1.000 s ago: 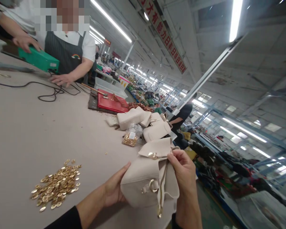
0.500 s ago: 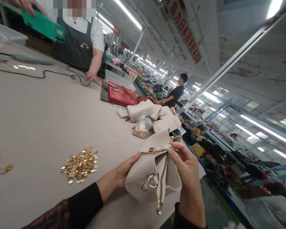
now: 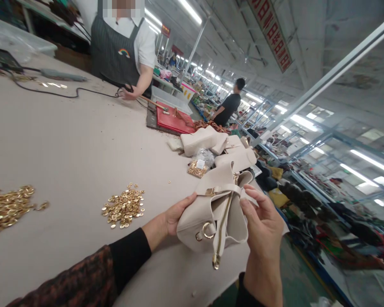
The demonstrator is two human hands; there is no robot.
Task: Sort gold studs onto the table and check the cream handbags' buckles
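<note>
A small cream handbag (image 3: 195, 221) is tilted between my hands above the table, its top open and a zipper (image 3: 224, 217) with a gold end tab hanging out. Gold rings sit on its side and a gold buckle (image 3: 210, 192) near its upper edge. My left hand (image 3: 174, 215) grips the bag's left side, thumb on top. A narrow cream strap (image 3: 227, 188) runs from the buckle across the opening to my right hand (image 3: 264, 221), whose thumb and forefinger are closed at its end. The exact pinch point is partly hidden.
Piles of gold snap pieces (image 3: 124, 207) and other gold fittings (image 3: 9, 209) lie to the left. Beyond the bag are a plastic bag of gold parts (image 3: 198, 166), more cream bags (image 3: 237, 158) and a red pad (image 3: 173, 119). A co-worker (image 3: 121, 51) stands across the table.
My view has turned left, bringing more of the left gold pile in. The strap now stretches across the bag's opening, my right fingers farther right. The co-worker's green box has left view.
</note>
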